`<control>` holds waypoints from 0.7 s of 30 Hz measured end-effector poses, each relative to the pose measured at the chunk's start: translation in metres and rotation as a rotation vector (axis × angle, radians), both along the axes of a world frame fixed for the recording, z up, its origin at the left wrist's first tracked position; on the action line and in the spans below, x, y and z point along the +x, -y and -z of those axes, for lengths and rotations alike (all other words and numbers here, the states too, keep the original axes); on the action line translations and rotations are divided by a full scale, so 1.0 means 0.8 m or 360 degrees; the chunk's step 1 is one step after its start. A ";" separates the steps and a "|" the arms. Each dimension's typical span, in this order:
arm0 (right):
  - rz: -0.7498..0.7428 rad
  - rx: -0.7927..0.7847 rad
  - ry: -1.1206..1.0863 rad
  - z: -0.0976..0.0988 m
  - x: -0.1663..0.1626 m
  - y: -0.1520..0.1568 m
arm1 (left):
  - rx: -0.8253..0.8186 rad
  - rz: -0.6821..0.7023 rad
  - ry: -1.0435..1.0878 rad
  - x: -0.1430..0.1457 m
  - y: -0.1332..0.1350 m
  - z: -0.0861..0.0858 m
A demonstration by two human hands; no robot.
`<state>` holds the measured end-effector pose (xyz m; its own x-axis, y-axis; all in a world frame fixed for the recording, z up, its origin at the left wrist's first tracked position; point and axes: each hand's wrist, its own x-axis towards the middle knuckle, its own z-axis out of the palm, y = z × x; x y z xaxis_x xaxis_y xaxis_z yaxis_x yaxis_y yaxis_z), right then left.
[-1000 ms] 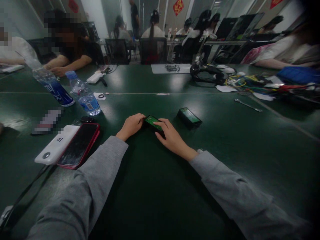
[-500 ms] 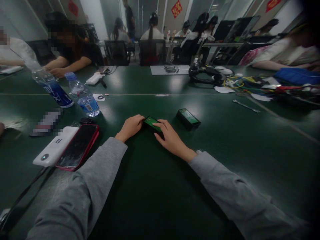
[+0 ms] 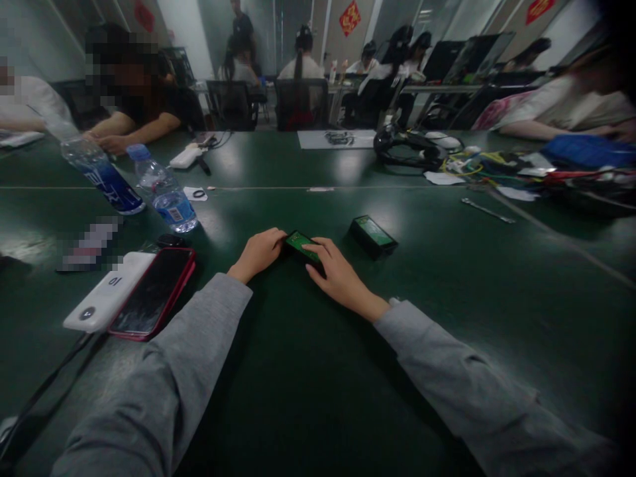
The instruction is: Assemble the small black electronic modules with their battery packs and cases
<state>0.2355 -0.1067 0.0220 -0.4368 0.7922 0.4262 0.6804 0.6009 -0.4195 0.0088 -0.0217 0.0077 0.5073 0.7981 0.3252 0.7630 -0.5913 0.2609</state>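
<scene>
Here both hands work on a small black device with a green face, lying flat on the tabletop just left of a second, similar black unit. The left hand curls against its near-left end, steadying it; the right hand lies over its right end, fingers pressing down. Its long axis runs from near-right to far-left, green face up. Probably a fitting step; the next move calls for small, steady finger pressure.

table: glossy, smooth | bottles: clear plastic; sleeves: grey cloth
</scene>
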 end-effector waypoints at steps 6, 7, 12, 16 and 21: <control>0.0003 -0.0004 0.0013 0.001 0.001 0.000 | 0.0008 -0.0008 0.0002 0.000 0.000 0.000; 0.0004 -0.0004 0.0013 0.002 0.002 0.000 | 0.0008 -0.0008 -0.0001 0.000 0.000 0.000; -0.0006 0.0024 0.0001 0.006 0.002 -0.002 | -0.0001 -0.0014 -0.0009 0.000 0.000 0.000; -0.0012 0.0021 -0.0022 0.007 0.002 -0.003 | -0.0005 -0.0021 -0.0023 0.000 0.001 -0.001; -0.0008 0.0003 -0.0021 0.005 0.003 -0.002 | -0.0011 -0.0012 -0.0007 0.001 0.001 -0.003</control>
<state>0.2375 -0.1051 0.0181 -0.4351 0.7891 0.4337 0.6718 0.6052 -0.4272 0.0094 -0.0229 0.0097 0.5024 0.8042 0.3176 0.7687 -0.5836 0.2618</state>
